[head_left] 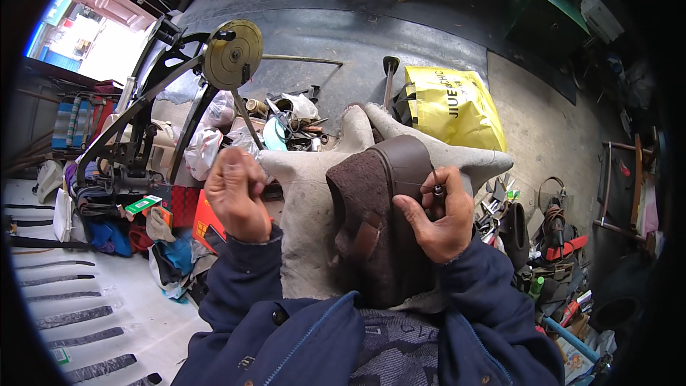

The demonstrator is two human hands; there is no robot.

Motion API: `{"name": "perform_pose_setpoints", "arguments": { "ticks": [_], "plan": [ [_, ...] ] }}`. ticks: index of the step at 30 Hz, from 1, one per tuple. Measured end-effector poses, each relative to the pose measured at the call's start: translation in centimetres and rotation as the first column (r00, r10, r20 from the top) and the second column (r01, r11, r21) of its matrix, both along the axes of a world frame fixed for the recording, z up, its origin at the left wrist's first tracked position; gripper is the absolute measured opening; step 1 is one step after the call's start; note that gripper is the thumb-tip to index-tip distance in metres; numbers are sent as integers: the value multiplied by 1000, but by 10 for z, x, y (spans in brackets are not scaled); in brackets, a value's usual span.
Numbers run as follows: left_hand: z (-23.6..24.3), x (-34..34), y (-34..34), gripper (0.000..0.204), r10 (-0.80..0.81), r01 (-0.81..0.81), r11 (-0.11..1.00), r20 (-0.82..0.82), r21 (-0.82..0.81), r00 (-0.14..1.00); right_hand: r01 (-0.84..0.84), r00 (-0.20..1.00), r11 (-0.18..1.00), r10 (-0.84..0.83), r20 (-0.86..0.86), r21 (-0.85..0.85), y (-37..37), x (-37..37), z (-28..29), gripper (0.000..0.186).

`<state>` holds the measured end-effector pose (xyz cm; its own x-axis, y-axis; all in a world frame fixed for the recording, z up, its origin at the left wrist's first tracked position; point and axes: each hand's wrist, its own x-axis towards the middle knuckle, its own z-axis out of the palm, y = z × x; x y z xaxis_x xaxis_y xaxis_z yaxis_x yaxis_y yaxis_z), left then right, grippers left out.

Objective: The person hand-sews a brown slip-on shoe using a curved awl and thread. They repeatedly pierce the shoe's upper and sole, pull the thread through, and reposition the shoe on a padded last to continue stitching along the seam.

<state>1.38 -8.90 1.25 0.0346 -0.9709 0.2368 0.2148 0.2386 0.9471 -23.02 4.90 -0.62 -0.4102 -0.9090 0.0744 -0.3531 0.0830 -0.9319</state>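
Note:
A dark brown fuzzy shoe [371, 221] with a brown leather strip along its edge rests on a pale hide apron [307, 207] over my lap. My right hand [439, 211] grips a small metal-tipped awl at the shoe's right edge, against the leather strip. A thin thread runs from there leftward across the shoe to my left hand [237, 193], which is closed on the thread and raised to the left of the shoe. Both forearms wear dark blue sleeves.
A black sewing machine with a brass handwheel [232, 53] stands at the left. A yellow bag [454, 107] lies behind the shoe. Tools and clutter [286, 125] sit ahead, more tools and shoes [543, 243] at the right, black strips [71, 314] on white sheeting lower left.

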Motion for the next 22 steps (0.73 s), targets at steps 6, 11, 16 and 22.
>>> {"name": "perform_pose_setpoints", "arguments": {
  "ticks": [6, 11, 16, 22],
  "plan": [
    [39, -61, 18, 10, -151, 513, 797, 718, -318, 680, -201, 975, 929, 161, -151, -312, 7, -14, 10, 29],
    [36, -92, 8, 18, -185, 760, 582, 864, -288, 468, -372, 920, 874, 302, -250, -312, 6, -24, 22, 35],
    [29, -91, 4, 11, -193, 746, 602, 855, -285, 482, -271, 962, 948, 258, -94, -166, 11, -27, 34, 28],
    [13, -79, 16, 11, -204, 442, 882, 714, -163, 670, -499, 865, 828, 493, 91, 254, 8, -64, 54, 15]
  ]
}}
